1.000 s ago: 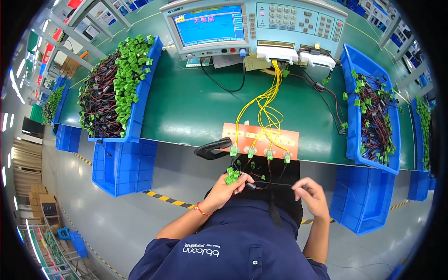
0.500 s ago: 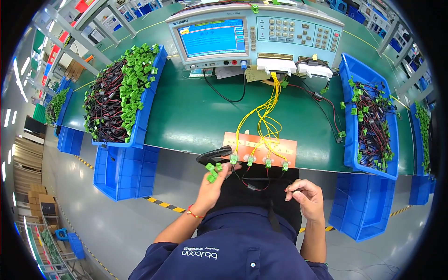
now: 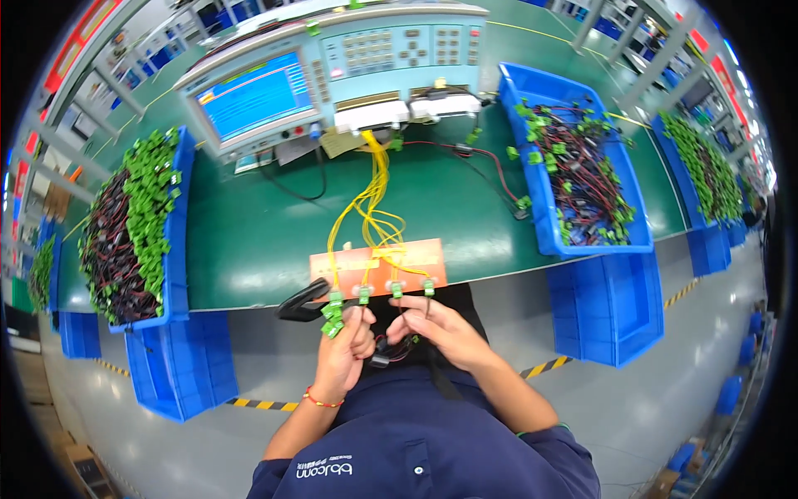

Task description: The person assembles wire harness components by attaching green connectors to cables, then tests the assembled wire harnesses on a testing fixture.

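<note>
My left hand (image 3: 342, 349) holds a wire harness (image 3: 391, 349) of dark wires, with its green connectors (image 3: 332, 318) sticking out above the fingers. My right hand (image 3: 439, 326) pinches the same harness close beside the left hand. Both hands sit just below an orange fixture board (image 3: 378, 264) at the bench's front edge. Several green sockets (image 3: 396, 289) hang along the board's near edge. Yellow leads (image 3: 371, 195) run from the board up to a pale blue test instrument (image 3: 332, 66) with a blue screen.
A blue bin (image 3: 176, 241) heaped with green-plugged harnesses stands at the left of the green bench (image 3: 249, 241). Another blue bin (image 3: 544, 212) with harnesses stands at the right. A black handheld tool (image 3: 301, 301) lies by the board's left corner. More blue bins hang below the bench.
My hands have come together under the board, both now on the harness. The view has tilted and come closer to the bench.
</note>
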Demonstrator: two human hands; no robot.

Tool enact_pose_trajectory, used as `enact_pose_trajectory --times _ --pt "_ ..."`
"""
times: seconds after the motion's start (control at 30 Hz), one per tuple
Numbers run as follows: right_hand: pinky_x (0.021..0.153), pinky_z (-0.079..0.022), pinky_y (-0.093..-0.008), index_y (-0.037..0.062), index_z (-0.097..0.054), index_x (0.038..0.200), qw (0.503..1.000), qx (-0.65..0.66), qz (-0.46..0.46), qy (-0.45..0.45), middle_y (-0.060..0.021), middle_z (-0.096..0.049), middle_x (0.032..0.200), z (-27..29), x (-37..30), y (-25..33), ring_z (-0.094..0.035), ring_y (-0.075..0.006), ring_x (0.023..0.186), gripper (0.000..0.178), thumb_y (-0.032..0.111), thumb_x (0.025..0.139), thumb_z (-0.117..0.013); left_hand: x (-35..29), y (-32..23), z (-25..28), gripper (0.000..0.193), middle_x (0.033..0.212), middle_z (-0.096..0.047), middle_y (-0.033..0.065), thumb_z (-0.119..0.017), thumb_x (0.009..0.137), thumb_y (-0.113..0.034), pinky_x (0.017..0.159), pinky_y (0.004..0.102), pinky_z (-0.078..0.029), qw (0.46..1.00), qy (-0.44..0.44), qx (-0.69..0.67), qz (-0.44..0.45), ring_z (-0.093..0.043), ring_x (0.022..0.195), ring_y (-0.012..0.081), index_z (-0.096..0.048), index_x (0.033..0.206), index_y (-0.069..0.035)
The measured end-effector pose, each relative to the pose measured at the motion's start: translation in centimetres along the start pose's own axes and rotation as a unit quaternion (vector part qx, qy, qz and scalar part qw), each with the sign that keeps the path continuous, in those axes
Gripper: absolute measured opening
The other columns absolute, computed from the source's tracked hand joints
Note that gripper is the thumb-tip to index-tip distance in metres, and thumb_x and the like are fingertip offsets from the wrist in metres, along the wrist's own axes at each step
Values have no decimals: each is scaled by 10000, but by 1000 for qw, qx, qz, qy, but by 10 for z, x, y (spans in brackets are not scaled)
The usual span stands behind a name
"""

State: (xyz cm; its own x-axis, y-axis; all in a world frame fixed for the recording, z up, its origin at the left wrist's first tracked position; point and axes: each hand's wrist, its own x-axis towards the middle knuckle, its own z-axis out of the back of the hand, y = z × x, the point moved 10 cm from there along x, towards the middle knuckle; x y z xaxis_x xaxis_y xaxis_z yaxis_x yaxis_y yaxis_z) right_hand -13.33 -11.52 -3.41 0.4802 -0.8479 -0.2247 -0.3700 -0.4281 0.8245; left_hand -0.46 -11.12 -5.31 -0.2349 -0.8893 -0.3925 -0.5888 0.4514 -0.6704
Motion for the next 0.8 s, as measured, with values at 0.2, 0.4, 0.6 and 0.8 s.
enact_pose_trajectory --times 0.2,0.4,0.6,0.8 --pt "577 -448 -253 11 -604 1038 997 8 -55 48 6 -558 789 -4 -14 -30 -474 -75 562 315 286 1044 -449 -15 9 0 280 566 -252 -69 -454 1044 -262 470 251 -208 997 41 -7 63 -230 475 62 -529 910 -28" --pt "934 -461 -382 23 -611 1172 833 -480 118 250 -148 -619 1107 -32 -73 74 -578 -301 1070 384 303 914 -665 -57 -9 6 328 637 -368 -20 -440 1045 -272 476 225 -275 993 88 21 69 -311 514 66 -552 1039 36" --pt "764 -480 -263 10 -635 1070 771 -526 181 -309 -58 -638 948 142 -78 253 -595 -118 852 184 66 894 -635 -117 -165 25 361 560 -348 -46 -614 950 -330 417 243 -221 967 85 160 -179 -291 457 52 -572 969 28" --pt "873 -428 -386 1 -536 1063 535 -761 252 -266 -148 -546 1019 186 -25 277 -540 -348 989 215 16 861 -605 -274 -368 12 222 698 -598 23 -630 947 -199 487 202 -311 702 -191 343 -594 -444 532 41 -638 1004 15"
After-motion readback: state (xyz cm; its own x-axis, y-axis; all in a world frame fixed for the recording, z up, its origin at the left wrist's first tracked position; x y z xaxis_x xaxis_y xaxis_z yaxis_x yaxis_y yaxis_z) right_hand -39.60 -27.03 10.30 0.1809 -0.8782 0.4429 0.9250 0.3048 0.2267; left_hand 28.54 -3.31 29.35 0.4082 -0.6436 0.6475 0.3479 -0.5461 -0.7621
